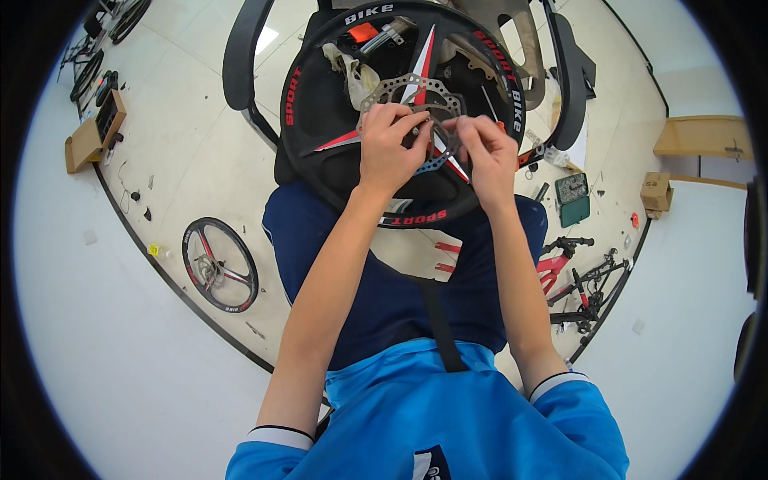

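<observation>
A black bicycle wheel (320, 96) with red and white spokes rests flat on my lap. At its hub sits a silver brake disc (400, 86) with cut-out holes. My left hand (390, 148) and my right hand (490, 156) are both at the hub, fingers pinched around a small fastener and the disc's inner edge. The fastener itself is mostly hidden by my fingertips. A crumpled pale rag (356, 74) lies on the wheel beyond my left hand.
A second wheel (220, 264) lies on the floor to my left. A red bicycle frame with handlebar (572, 276) lies to my right, near a green tray (573, 200). Cardboard boxes (96, 132) stand far left and far right (656, 192). Black tyres (240, 56) curve beside the wheel.
</observation>
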`<control>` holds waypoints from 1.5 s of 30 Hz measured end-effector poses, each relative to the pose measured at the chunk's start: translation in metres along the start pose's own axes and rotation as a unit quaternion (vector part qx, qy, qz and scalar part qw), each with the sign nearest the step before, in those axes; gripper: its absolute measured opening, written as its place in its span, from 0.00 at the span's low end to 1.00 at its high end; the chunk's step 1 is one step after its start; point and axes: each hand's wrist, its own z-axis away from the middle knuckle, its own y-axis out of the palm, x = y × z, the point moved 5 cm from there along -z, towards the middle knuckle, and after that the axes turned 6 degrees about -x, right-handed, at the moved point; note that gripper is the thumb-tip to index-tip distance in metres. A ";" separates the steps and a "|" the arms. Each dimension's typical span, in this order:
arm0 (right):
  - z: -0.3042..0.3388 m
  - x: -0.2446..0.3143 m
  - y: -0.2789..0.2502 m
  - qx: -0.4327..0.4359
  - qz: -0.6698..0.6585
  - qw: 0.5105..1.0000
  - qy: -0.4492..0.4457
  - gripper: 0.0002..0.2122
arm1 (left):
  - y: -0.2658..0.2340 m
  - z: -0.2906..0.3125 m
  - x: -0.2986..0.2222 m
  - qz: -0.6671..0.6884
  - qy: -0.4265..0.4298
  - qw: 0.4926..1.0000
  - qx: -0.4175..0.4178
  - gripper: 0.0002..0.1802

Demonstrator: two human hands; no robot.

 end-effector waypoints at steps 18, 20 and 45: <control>-0.015 0.002 -0.005 -0.013 0.021 1.000 0.016 0.09 | 0.002 0.003 -0.001 0.006 -0.005 1.000 0.005 0.10; -0.014 0.002 -0.003 -0.005 0.028 1.000 0.008 0.09 | 0.001 0.003 -0.002 0.005 -0.011 1.000 0.012 0.10; -0.009 0.020 0.017 0.013 0.233 0.948 -0.215 0.07 | 0.007 0.007 -0.002 0.005 0.019 1.000 -0.009 0.11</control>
